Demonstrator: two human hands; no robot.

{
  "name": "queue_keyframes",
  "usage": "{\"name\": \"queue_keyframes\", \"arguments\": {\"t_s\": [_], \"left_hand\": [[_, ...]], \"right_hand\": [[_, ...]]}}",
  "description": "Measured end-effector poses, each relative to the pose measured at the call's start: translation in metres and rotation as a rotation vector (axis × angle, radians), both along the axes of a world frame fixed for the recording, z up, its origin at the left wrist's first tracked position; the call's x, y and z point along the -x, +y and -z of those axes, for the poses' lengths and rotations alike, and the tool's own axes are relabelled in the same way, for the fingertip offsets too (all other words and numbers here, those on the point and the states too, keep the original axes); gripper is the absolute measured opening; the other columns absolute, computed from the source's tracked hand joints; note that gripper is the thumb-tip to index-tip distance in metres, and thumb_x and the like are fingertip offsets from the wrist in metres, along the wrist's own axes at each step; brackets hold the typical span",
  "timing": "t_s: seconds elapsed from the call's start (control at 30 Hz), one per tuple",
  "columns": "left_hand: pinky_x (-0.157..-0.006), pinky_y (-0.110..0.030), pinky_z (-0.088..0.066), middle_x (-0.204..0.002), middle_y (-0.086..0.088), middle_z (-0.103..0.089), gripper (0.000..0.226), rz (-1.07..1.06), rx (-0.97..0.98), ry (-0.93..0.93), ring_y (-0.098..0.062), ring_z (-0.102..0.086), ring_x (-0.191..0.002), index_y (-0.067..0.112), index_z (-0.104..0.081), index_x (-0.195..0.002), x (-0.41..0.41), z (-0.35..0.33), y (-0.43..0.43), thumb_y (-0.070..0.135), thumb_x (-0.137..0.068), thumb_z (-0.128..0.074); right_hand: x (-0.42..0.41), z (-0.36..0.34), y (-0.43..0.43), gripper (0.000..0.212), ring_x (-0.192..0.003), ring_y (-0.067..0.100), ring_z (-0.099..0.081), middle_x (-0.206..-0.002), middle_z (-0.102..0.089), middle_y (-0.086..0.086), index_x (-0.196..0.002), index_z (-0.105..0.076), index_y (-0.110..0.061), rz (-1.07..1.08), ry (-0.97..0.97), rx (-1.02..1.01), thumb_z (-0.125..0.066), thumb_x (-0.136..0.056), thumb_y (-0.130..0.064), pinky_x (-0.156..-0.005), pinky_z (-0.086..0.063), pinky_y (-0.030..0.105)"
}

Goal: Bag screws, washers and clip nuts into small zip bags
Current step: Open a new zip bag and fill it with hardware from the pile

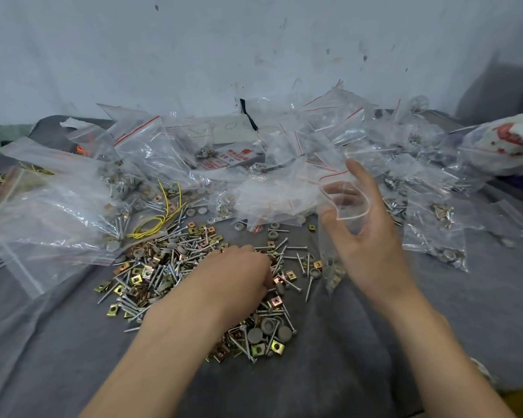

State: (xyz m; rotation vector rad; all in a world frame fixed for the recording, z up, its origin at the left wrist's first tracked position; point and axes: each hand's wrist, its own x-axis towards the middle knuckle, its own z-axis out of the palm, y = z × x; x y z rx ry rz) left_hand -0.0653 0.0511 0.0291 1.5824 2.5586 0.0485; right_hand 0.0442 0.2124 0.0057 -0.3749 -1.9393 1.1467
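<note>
Aloft, right hand (372, 236) pinches zip bag (330, 251); left hand (239, 270) covers screws (163, 267).

Two hands (240, 267) (367, 233), one held bag (343, 206), one hardware pile (151, 276).

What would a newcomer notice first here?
A pile of screws, washers and clip nuts at the centre, with the left hand on it. Just right, the right hand holds an open bag. Behind, a heap of bags runs along the wall.
</note>
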Motion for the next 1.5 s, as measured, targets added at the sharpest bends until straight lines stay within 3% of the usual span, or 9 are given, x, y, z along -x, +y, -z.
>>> {"name": "queue_keyframes", "arguments": {"t_s": [0.17,0.37,0.67,0.8,0.93,1.03,1.17,1.3,1.5], "left_hand": [[-0.074,-0.015,-0.046,-0.092,0.018,-0.060,0.004,0.017,-0.217,-0.283,0.004,-0.057,-0.084,0.035,-0.060,-0.098,0.009,-0.010,-0.001,0.032,-0.096,-0.058],[-0.068,-0.013,-0.050,-0.085,0.018,-0.068,0.009,0.026,-0.745,-0.556,0.002,-0.063,-0.075,0.033,-0.068,-0.097,0.007,-0.031,0.004,0.025,-0.094,-0.064],[-0.067,-0.018,-0.051,-0.087,0.016,-0.065,0.016,-0.012,-1.060,-0.554,0.003,-0.061,-0.080,0.031,-0.067,-0.107,-0.005,-0.047,0.020,0.021,-0.095,-0.064],[-0.073,-0.023,-0.051,-0.089,0.016,-0.067,0.018,0.006,-1.072,-0.537,0.002,-0.063,-0.084,0.032,-0.066,-0.108,-0.009,-0.051,0.027,0.022,-0.093,-0.066],[-0.077,-0.026,-0.050,-0.090,0.018,-0.068,0.021,0.043,-1.017,-0.531,0.001,-0.063,-0.089,0.033,-0.065,-0.108,-0.014,-0.051,0.032,0.018,-0.093,-0.065],[-0.082,-0.027,-0.050,-0.096,0.018,-0.069,0.023,0.045,-1.001,-0.507,0.000,-0.063,-0.096,0.034,-0.064,-0.113,-0.014,-0.049,0.032,0.019,-0.096,-0.061],[-0.077,-0.017,-0.049,-0.096,0.017,-0.068,0.018,0.001,-1.079,-0.487,0.004,-0.062,-0.093,0.032,-0.064,-0.114,-0.007,-0.050,0.026,0.026,-0.098,-0.058],[-0.073,-0.010,-0.048,-0.098,0.014,-0.067,0.018,-0.072,-1.070,-0.499,0.003,-0.061,-0.088,0.032,-0.063,-0.116,0.005,-0.042,0.020,0.030,-0.099,-0.057],[-0.070,-0.009,-0.048,-0.094,0.017,-0.064,0.027,-0.113,-0.651,-0.419,0.008,-0.060,-0.081,0.032,-0.055,-0.126,0.018,-0.013,0.014,0.036,-0.099,-0.052]], "right_hand": [[-0.001,-0.001,0.000,0.071,-0.121,0.004,-0.055,-0.119,-0.062,-0.021,-0.150,-0.035,-0.041,0.005,0.012,0.002,-0.060,-0.085,-0.055,-0.088,-0.048,0.020],[-0.004,-0.002,0.000,0.070,-0.122,0.006,-0.055,-0.123,-0.062,-0.019,-0.151,-0.033,-0.042,-0.005,0.003,-0.008,-0.062,-0.088,-0.050,-0.099,-0.051,0.042],[-0.002,0.002,-0.004,0.071,-0.119,0.007,-0.056,-0.121,-0.061,-0.019,-0.154,-0.030,-0.037,-0.011,-0.030,-0.109,-0.060,-0.090,-0.048,-0.092,-0.046,0.015],[-0.002,0.001,-0.010,0.069,-0.119,0.003,-0.055,-0.124,-0.059,-0.019,-0.152,-0.030,-0.039,-0.029,-0.039,-0.155,-0.061,-0.091,-0.047,-0.084,-0.038,0.000],[-0.002,-0.001,-0.014,0.069,-0.119,-0.006,-0.052,-0.121,-0.057,-0.028,-0.150,-0.026,-0.050,-0.011,-0.043,-0.159,-0.058,-0.089,-0.052,-0.086,-0.036,-0.001],[-0.001,0.000,-0.013,0.068,-0.117,-0.003,-0.055,-0.122,-0.059,-0.020,-0.152,-0.032,-0.041,-0.037,-0.008,-0.119,-0.062,-0.090,-0.045,-0.080,-0.040,-0.001],[0.000,0.001,-0.010,0.069,-0.118,0.009,-0.057,-0.120,-0.062,-0.015,-0.154,-0.034,-0.030,-0.068,0.046,-0.063,-0.064,-0.092,-0.038,-0.082,-0.042,0.003],[-0.002,-0.001,-0.006,0.066,-0.119,0.008,-0.057,-0.120,-0.063,-0.018,-0.152,-0.034,-0.036,-0.051,0.053,-0.032,-0.063,-0.092,-0.045,-0.091,-0.048,0.021],[-0.006,-0.005,-0.002,0.065,-0.116,0.004,-0.059,-0.116,-0.065,-0.022,-0.149,-0.037,-0.038,-0.032,0.089,0.028,-0.065,-0.091,-0.038,-0.102,-0.048,0.035]]}}
